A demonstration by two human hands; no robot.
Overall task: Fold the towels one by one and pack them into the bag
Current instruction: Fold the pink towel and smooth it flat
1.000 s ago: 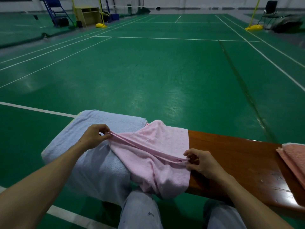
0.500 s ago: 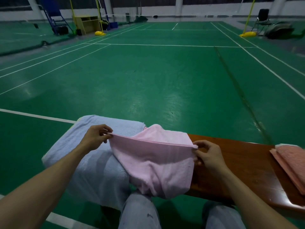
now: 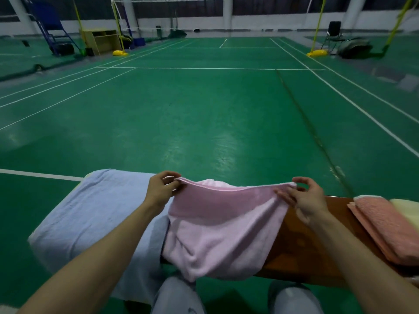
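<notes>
Top edge of the pink towel is up higher and stretched wider than a second ago. Left hand pinches one corner, right hand pinches the other. The rest hangs off the tabletop beside the blue towel. Looks like the fold's only starting.

Pink towel: soft terry cloth, matt, fine short nap, limp folds.
Blue towel: thicker terry cloth, matt, slightly rough, rumpled.
Salmon towel: terry cloth, coarser looped pile, matt.
Cream towel: cloth, blurred, texture unclear.
Bench: reddish-brown wood, varnished, glossy, smooth, faint reflections.
Floor: green sports surface, smooth, semi-gloss, pale sheen patches, painted white lines.
Trousers: grey cloth, matt.
Cabinet: pale wood, matt.
</notes>
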